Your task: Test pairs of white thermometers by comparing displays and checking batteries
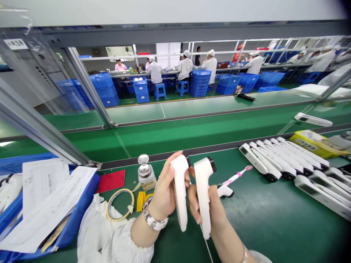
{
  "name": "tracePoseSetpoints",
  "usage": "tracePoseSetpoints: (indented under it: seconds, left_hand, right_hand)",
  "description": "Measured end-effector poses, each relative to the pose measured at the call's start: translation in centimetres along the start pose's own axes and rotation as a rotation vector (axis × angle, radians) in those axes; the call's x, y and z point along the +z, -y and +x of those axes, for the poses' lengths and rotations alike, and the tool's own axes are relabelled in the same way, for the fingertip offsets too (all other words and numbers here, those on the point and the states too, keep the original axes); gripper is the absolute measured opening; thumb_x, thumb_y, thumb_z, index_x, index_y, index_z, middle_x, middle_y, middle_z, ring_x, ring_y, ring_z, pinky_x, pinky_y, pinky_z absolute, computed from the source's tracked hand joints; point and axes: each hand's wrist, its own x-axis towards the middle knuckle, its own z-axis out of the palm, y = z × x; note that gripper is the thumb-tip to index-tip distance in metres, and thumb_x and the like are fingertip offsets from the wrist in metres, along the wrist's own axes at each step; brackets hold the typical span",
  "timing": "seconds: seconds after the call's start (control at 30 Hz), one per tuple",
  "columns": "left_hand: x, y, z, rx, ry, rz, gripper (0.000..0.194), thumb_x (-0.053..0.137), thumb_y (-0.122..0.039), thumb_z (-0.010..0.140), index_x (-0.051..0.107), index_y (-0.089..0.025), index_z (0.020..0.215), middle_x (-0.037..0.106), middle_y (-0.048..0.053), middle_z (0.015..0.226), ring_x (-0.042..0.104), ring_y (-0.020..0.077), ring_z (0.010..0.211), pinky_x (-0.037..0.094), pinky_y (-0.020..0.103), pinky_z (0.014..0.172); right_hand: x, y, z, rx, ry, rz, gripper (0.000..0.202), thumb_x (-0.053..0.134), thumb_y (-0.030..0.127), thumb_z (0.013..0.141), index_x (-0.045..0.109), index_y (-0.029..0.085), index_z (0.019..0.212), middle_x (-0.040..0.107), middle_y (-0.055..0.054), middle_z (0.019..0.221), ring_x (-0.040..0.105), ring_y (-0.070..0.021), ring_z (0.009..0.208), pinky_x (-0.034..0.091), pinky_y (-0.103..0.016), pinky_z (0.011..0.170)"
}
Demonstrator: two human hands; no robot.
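My left hand (164,188) is closed around a white infrared thermometer (180,197), held upright with its black tip at the top. Beside it, my right hand (215,206) grips a second white infrared thermometer (203,193), also upright and a little apart from the first. Part of another white thermometer (225,191) shows on the green bench behind my right hand. A pink and white toothbrush (236,177) lies just beyond it. Near my left wrist are a yellow piece (141,201) and a pump bottle (146,177).
Rows of white thermometers (285,157) lie at the right, near a yellow box (309,142). To the left are a tape roll (110,213), a red card (111,181), white cloth (93,226) and a blue bin (90,190) with papers. A green conveyor belt (164,135) runs behind the bench.
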Motion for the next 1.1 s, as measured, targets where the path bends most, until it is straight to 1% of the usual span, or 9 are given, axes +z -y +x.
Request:
tracePoseSetpoints:
  seconds: [0.3,0.4,0.5,0.57,0.67,0.73,0.83,0.93,1.1]
  left_hand:
    - [0.0,0.0,0.1,-0.008,-0.030,0.020,0.046,0.051,-0.043,0.084,0.045,-0.023,0.125,0.056,0.002,0.072,0.050,0.0125,0.064,0.043,0.024,0.065]
    - [0.0,0.1,0.1,-0.010,-0.027,0.017,0.045,0.050,-0.043,0.084,0.046,-0.024,0.125,0.055,0.002,0.072,0.050,0.0125,0.064,0.043,0.024,0.064]
    - [0.1,0.1,0.0,-0.013,-0.029,0.002,0.044,0.049,-0.042,0.085,0.046,-0.023,0.125,0.055,0.002,0.072,0.050,0.0122,0.063,0.044,0.023,0.063]
    - [0.2,0.0,0.1,-0.016,-0.030,-0.013,0.043,0.048,-0.041,0.086,0.046,-0.022,0.125,0.054,0.002,0.072,0.050,0.0117,0.064,0.044,0.022,0.063]
    - [0.4,-0.1,0.1,-0.028,-0.041,-0.034,0.040,0.047,-0.038,0.088,0.047,-0.022,0.124,0.054,0.002,0.073,0.051,0.0114,0.066,0.045,0.022,0.065]
    - [0.5,-0.1,0.2,-0.036,-0.074,-0.036,0.040,0.048,-0.036,0.088,0.045,-0.025,0.126,0.054,0.002,0.075,0.052,0.0112,0.068,0.046,0.022,0.068]
    - [0.4,0.0,0.4,-0.062,-0.153,-0.018,0.045,0.052,-0.032,0.086,0.040,-0.032,0.129,0.054,0.000,0.074,0.053,0.0099,0.066,0.048,0.022,0.068]
    - [0.2,0.2,0.6,-0.095,-0.200,0.002,0.048,0.055,-0.033,0.085,0.038,-0.035,0.130,0.054,-0.002,0.073,0.053,0.0093,0.065,0.049,0.022,0.067]
    - [0.0,0.3,0.7,-0.157,-0.204,-0.004,0.048,0.055,-0.035,0.084,0.038,-0.035,0.129,0.052,-0.001,0.075,0.055,0.0118,0.064,0.049,0.025,0.061]
  right_hand:
    - [-0.6,-0.2,0.2,0.042,0.054,-0.007,0.044,0.048,0.061,0.085,0.060,0.019,0.092,0.051,0.003,0.062,0.043,-0.0039,0.032,0.028,-0.013,0.031]
    - [-0.3,-0.2,0.2,0.052,0.038,-0.009,0.047,0.050,0.062,0.084,0.058,0.020,0.100,0.050,0.003,0.061,0.041,-0.0043,0.031,0.026,-0.014,0.031]
    - [0.1,0.1,0.1,0.079,-0.042,-0.005,0.054,0.054,0.064,0.079,0.054,0.021,0.112,0.051,0.003,0.063,0.039,-0.0046,0.030,0.026,-0.016,0.031]
    - [0.3,0.1,0.0,0.094,-0.083,0.000,0.056,0.055,0.065,0.078,0.054,0.021,0.113,0.051,0.003,0.062,0.038,-0.0044,0.030,0.026,-0.016,0.032]
    - [0.0,0.0,0.1,0.089,-0.058,0.030,0.051,0.054,0.063,0.080,0.055,0.023,0.112,0.051,0.004,0.060,0.038,-0.0047,0.030,0.026,-0.016,0.031]
    - [-0.4,-0.2,0.3,0.090,-0.046,0.073,0.048,0.051,0.061,0.083,0.056,0.024,0.113,0.052,0.003,0.061,0.038,-0.0041,0.030,0.026,-0.015,0.030]
    - [-0.7,-0.2,0.6,0.094,-0.121,0.136,0.041,0.050,0.050,0.087,0.057,0.021,0.114,0.050,0.003,0.063,0.039,-0.0037,0.033,0.030,-0.015,0.033]
    - [-0.7,0.1,0.9,0.090,-0.209,0.204,0.034,0.053,0.037,0.084,0.059,0.018,0.111,0.049,0.003,0.065,0.042,-0.0050,0.040,0.038,-0.017,0.041]
    - [-0.7,0.2,1.2,0.105,-0.321,0.276,0.030,0.063,0.032,0.078,0.059,0.020,0.105,0.056,0.001,0.070,0.052,-0.0088,0.053,0.046,-0.016,0.049]
